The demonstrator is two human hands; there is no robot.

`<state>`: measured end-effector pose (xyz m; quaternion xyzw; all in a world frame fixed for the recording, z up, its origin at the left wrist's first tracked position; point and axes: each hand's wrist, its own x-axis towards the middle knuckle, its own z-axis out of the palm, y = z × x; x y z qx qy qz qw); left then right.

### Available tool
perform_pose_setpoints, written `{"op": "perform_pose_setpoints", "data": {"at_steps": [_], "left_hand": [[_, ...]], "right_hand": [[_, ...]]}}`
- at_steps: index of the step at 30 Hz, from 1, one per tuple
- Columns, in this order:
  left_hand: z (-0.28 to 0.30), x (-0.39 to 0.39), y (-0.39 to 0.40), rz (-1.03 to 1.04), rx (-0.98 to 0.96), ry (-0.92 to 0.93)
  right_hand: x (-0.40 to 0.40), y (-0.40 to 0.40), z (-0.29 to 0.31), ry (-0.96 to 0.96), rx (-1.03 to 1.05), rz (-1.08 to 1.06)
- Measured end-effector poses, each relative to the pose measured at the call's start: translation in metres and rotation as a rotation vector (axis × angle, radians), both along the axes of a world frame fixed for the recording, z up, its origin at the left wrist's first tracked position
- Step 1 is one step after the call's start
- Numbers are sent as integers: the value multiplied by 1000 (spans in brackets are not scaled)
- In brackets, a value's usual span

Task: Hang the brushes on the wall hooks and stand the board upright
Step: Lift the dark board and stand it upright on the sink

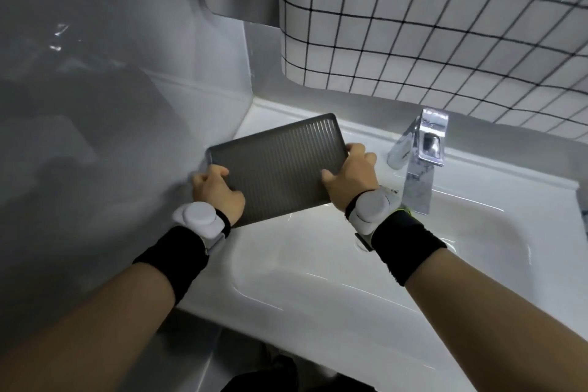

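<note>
A dark grey ribbed board [276, 165] is held tilted over the back left corner of the white sink [318, 264]. My left hand [218, 192] grips its near left corner. My right hand [350, 173] grips its right edge, thumb on the ribbed face. The board's far left corner sits close to the grey side wall [127, 105]. No brushes or wall hooks are in view.
A chrome faucet [423, 156] stands just right of my right hand. Behind it rises a white tiled wall with black grid lines [429, 25]. The sink basin lies below the board.
</note>
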<state>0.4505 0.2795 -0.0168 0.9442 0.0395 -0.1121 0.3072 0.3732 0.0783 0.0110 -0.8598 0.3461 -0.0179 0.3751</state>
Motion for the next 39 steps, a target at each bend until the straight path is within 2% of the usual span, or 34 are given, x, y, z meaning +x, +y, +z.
{"op": "perform_pose_setpoints", "data": {"at_steps": [9,15,28,35,39], "left_hand": [[62,-39,-25,-3,-122,-89],[94,-107,-68,-5,-215,-155],[109,-251,-203,-301,-274,-125],[86,-270,-271,-461,-224,23],[66,-263,-303,-481,-193,122]], "right_hand": [[-63,-23,59,-156,12,-5],[-142,-60,87,-237,6,-35],[-329,-180,85,-102,-142,-306],[-373,-233,56,-1,-100,-430],[-374,-257,35,68,-97,-445]]}}
